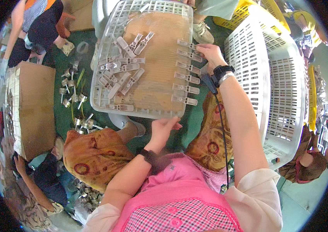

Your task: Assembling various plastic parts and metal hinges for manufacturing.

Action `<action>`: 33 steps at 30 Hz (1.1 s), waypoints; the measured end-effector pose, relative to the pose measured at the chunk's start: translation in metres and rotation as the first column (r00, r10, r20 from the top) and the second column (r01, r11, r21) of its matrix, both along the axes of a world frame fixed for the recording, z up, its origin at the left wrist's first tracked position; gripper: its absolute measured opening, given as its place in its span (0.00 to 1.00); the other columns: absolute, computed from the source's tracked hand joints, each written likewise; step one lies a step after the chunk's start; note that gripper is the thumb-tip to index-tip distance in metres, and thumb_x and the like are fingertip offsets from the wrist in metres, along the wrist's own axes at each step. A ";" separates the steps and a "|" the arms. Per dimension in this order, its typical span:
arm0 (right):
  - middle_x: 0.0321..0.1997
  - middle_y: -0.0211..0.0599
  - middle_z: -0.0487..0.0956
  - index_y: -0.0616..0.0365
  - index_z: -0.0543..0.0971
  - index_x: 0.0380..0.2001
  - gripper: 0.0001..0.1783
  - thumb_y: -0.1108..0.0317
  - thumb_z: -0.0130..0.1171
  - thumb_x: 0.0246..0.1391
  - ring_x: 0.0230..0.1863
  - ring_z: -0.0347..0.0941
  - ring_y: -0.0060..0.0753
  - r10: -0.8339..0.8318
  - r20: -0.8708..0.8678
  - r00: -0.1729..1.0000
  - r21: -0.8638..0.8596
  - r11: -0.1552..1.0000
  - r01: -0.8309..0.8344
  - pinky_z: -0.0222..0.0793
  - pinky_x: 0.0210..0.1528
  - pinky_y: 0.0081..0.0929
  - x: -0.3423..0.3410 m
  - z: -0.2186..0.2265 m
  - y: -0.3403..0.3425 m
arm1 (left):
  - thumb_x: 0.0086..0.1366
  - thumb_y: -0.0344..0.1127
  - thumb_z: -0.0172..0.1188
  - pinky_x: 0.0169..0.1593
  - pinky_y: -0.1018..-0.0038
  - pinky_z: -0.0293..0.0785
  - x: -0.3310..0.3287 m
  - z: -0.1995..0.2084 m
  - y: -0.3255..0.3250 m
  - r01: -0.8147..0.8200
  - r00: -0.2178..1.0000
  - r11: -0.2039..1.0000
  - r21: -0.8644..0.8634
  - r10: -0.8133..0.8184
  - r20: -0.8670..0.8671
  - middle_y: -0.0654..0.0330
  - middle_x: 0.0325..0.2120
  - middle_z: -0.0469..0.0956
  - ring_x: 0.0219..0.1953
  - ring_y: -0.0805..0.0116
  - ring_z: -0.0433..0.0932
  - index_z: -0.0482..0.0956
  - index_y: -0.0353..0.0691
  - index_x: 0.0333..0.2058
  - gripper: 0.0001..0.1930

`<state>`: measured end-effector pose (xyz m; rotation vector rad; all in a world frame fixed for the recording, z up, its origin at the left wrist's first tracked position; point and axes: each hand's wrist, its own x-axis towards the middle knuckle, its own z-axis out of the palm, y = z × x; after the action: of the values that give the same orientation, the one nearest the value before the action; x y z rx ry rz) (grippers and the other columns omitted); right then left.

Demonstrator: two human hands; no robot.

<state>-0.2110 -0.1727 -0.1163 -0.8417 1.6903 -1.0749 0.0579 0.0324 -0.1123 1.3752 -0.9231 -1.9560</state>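
An upturned white plastic crate (138, 111) with a sheet of brown cardboard (154, 58) on top stands before my knees. Along its right edge, several pale grey plastic clips (186, 77) form a column, their ends jutting past the rim. My right hand (212, 56) pinches the outer end of the farthest clip (186, 44) in that column. Loose clips of the same kind (123, 71) lie in a heap on the left of the cardboard. My left hand (164, 129) is at the crate's near edge, fingers loosely curled and thumb apart, with nothing visible in it.
Tall white slatted baskets (249, 69) stand close on my right, a yellow crate (241, 15) behind them. Metal parts with white stems (71, 87) lie on the green floor at left, beside a cardboard box (36, 104). A black cable (223, 135) hangs by my right wrist. Other people sit around.
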 end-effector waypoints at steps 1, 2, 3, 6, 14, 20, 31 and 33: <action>0.28 0.32 0.81 0.64 0.81 0.34 0.13 0.68 0.64 0.45 0.25 0.69 0.20 0.039 -0.094 0.995 -0.012 0.999 -0.040 0.66 0.30 0.20 0.000 0.002 0.000 | 0.61 0.38 0.58 0.36 0.77 0.74 0.000 0.000 0.000 -0.016 1.000 1.000 0.018 0.016 -0.008 0.55 0.24 0.81 0.27 0.73 0.79 0.81 0.29 0.32 0.14; 0.28 0.32 0.81 0.64 0.82 0.33 0.13 0.67 0.64 0.44 0.25 0.69 0.20 0.028 -0.125 0.992 0.001 1.000 -0.029 0.66 0.30 0.21 0.005 0.002 0.000 | 0.61 0.38 0.58 0.36 0.77 0.74 0.001 -0.001 0.001 -0.031 0.999 0.999 0.036 0.031 -0.014 0.55 0.24 0.81 0.27 0.73 0.79 0.81 0.29 0.31 0.14; 0.28 0.32 0.81 0.64 0.82 0.33 0.13 0.67 0.64 0.44 0.25 0.69 0.20 0.015 -0.124 0.992 -0.012 1.000 -0.017 0.66 0.30 0.21 0.007 0.000 0.000 | 0.61 0.38 0.58 0.36 0.77 0.74 0.001 -0.002 0.001 -0.019 1.000 1.000 0.023 0.019 -0.012 0.55 0.24 0.81 0.27 0.73 0.79 0.81 0.29 0.31 0.14; 0.31 0.34 0.82 0.64 0.81 0.38 0.19 0.62 0.65 0.44 0.32 0.74 0.24 0.045 -0.133 0.990 -0.047 0.998 -0.052 0.69 0.38 0.23 0.002 -0.017 0.008 | 0.60 0.38 0.59 0.36 0.76 0.74 0.001 -0.003 0.006 -0.010 0.999 1.000 0.002 0.010 0.045 0.55 0.24 0.81 0.28 0.72 0.79 0.81 0.29 0.30 0.14; 0.37 0.34 0.80 0.66 0.77 0.41 0.17 0.63 0.57 0.54 0.39 0.74 0.22 -0.075 -0.416 0.906 -0.509 0.845 -0.164 0.70 0.42 0.22 -0.021 0.141 0.124 | 0.57 0.34 0.60 0.35 0.75 0.73 0.001 -0.020 0.006 0.168 0.981 0.917 -0.362 -0.119 0.153 0.59 0.24 0.80 0.27 0.71 0.77 0.80 0.32 0.27 0.09; 0.38 0.36 0.79 0.64 0.73 0.46 0.16 0.72 0.56 0.55 0.37 0.74 0.24 -0.645 -0.445 0.621 -0.737 0.658 0.156 0.71 0.42 0.21 -0.060 0.239 0.391 | 0.59 0.36 0.60 0.37 0.76 0.73 0.007 -0.009 -0.009 -0.043 0.999 0.999 -0.030 0.043 0.000 0.60 0.27 0.79 0.30 0.72 0.77 0.79 0.37 0.32 0.08; 0.36 0.49 0.79 0.62 0.77 0.36 0.22 0.53 0.61 0.47 0.39 0.76 0.51 -0.173 -0.679 0.714 0.394 0.735 0.553 0.72 0.41 0.40 0.013 -0.123 0.713 | 0.61 0.41 0.60 0.45 0.75 0.70 0.007 -0.025 -0.015 0.053 0.997 0.998 0.035 -0.055 0.058 0.63 0.33 0.79 0.38 0.70 0.76 0.77 0.39 0.40 0.14; 0.37 0.57 0.78 0.69 0.77 0.35 0.30 0.48 0.63 0.43 0.40 0.76 0.52 -0.022 -0.632 0.775 0.639 0.550 0.537 0.72 0.41 0.41 0.024 -0.138 0.693 | 0.61 0.42 0.60 0.47 0.74 0.69 0.009 -0.018 -0.017 0.059 0.993 0.998 0.032 -0.061 0.097 0.62 0.35 0.78 0.40 0.69 0.75 0.77 0.39 0.41 0.14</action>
<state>-0.1871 0.5203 -0.2547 -0.2428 2.5912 -0.1004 0.0665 0.0153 -0.1307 1.4872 -0.9951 -1.9685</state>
